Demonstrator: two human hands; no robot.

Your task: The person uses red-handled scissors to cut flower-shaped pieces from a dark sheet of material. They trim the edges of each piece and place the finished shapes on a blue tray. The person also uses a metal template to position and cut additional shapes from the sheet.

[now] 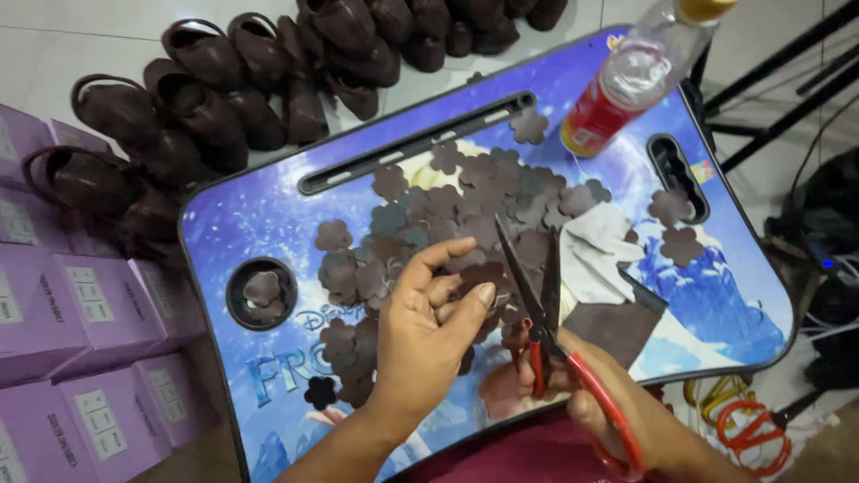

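From the head camera, looking down, the person's left hand [429, 313] is curled, with the thumb and fingers pinching a small brown flower shape [488, 279]. I can only see a bit of that piece, because the fingers hide most of it. The right hand [617, 407] is closed around the red handles of a pair of scissors [541, 309]. The dark blades are open in a thin V, and their points face away from the person, right beside the pinched piece.

Both hands are over a little blue lap table [268, 215] with a cartoon picture on it. A big pile of cut flower shapes [465, 201] lies in the middle of the table, so a lot of cutting looks done. A few more flowers sit in the round cup hole [261, 292]. Next to the scissors lies a flat piece of brown sheet [613, 326] and some pale paper, so I think there is more left to cut.

A plastic bottle [626, 85] with a red label lies at the far edge. On the floor are many dark brown shoes [224, 98] and purple boxes [80, 313].
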